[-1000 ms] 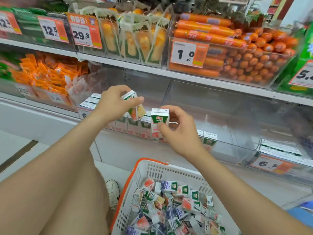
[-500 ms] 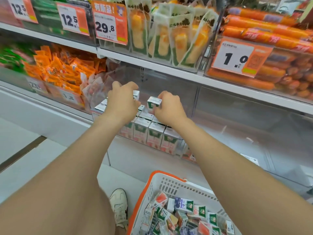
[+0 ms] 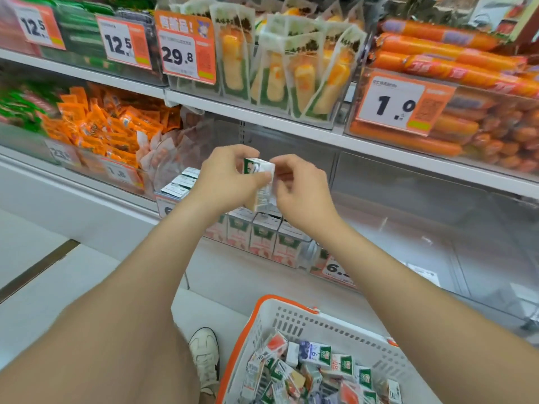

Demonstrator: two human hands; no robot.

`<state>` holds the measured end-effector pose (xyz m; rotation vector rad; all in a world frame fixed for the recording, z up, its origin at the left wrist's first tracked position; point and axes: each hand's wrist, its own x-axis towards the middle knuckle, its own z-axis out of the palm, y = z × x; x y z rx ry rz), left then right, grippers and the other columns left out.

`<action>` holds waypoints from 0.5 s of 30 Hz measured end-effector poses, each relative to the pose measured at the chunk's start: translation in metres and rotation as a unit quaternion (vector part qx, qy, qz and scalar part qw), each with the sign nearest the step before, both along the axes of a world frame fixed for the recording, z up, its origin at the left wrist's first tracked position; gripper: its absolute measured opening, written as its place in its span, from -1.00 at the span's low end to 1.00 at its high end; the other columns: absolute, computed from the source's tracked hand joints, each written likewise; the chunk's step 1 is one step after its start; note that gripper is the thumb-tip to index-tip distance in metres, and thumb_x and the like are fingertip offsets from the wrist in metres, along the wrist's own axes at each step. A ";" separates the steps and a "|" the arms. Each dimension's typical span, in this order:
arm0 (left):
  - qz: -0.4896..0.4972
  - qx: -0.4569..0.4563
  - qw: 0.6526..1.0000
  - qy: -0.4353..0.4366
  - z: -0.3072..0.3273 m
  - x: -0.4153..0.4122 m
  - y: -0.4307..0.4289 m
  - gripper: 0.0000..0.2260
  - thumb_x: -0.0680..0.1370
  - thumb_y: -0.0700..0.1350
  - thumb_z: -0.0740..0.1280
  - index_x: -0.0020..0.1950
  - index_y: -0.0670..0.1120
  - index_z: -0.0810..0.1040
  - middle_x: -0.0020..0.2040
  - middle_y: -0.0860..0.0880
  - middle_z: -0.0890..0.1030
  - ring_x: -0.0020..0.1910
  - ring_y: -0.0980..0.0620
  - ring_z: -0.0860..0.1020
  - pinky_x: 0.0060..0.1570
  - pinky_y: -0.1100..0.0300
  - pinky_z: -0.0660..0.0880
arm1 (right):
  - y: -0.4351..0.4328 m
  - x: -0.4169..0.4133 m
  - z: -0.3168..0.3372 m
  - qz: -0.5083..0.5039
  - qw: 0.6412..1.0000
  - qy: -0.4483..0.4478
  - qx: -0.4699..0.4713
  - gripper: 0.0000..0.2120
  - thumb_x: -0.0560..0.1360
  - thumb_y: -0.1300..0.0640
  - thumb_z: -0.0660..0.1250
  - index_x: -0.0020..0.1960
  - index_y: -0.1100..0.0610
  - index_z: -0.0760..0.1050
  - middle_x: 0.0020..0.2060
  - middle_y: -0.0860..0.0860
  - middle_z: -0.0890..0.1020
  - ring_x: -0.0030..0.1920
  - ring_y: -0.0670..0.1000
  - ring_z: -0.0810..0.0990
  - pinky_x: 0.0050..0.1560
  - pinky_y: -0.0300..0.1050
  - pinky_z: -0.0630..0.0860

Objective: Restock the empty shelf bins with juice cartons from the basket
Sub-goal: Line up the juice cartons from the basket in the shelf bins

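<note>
Both left hand and right hand pinch one carton.

Head view, facing a shop shelf. The left hand grips a tilted juice carton, and the right hand pinches its right edge. Directly below them, a row of upright cartons stands along the front of a clear shelf bin. In the lower foreground, a white basket with an orange rim holds loose cartons. A pale shoe rests on the floor just beside it.
</note>
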<state>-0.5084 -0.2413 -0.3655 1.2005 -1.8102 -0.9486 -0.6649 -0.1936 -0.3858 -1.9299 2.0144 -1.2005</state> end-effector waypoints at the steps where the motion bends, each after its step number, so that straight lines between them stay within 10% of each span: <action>1: -0.030 0.030 0.998 0.037 0.002 -0.007 0.008 -0.63 0.53 0.00 0.56 0.32 0.07 0.64 0.09 0.02 0.69 -0.04 0.13 0.68 -0.08 0.23 0.60 | 0.018 -0.003 0.004 -0.001 0.998 -0.051 -0.031 -0.65 0.52 0.34 0.28 0.24 0.08 0.60 0.02 -0.09 0.70 0.05 -0.09 0.66 0.11 -0.22 0.58; 15: -0.275 0.104 0.948 0.119 -0.009 -0.119 0.113 -0.81 0.70 -0.07 0.34 0.23 -0.06 0.71 0.10 -0.22 0.73 -0.04 -0.19 0.64 0.13 -0.28 0.59 | 0.175 -0.125 0.001 0.001 0.930 -0.367 -0.003 -0.56 0.50 0.44 0.45 0.32 0.14 0.60 0.17 0.07 0.72 0.15 0.06 0.71 0.19 0.02 0.65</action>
